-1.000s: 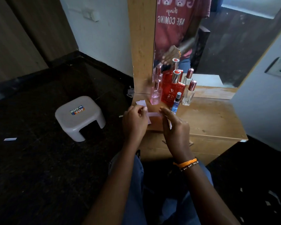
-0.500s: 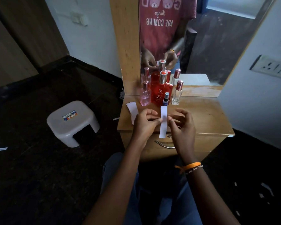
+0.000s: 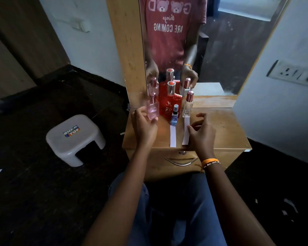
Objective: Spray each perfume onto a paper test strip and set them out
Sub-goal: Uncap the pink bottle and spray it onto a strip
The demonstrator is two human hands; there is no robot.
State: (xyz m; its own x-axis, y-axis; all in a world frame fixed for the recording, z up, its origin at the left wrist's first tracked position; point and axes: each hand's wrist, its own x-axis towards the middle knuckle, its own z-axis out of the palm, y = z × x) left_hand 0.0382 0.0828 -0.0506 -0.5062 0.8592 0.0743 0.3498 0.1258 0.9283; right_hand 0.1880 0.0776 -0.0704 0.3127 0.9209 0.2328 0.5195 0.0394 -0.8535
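Head view: four perfume bottles stand in a row at the back of the wooden table [image 3: 224, 132], against the mirror [image 3: 220, 50]. From left to right they are a pink bottle [image 3: 152, 110], a large red bottle [image 3: 169, 103], a small blue bottle [image 3: 174, 117] in front of the red one, and a clear bottle [image 3: 188, 105]. Two white paper strips lie flat side by side: the left strip [image 3: 173, 135] just before the blue bottle, the right strip [image 3: 185, 131] just before the clear one. The left hand [image 3: 144, 126] curls its fingers around the pink bottle's base. The right hand [image 3: 201, 133] hovers with loosely spread fingers, its thumb at the right strip's edge, holding nothing. A grey stool [image 3: 75, 139] stands on the dark floor to the left.
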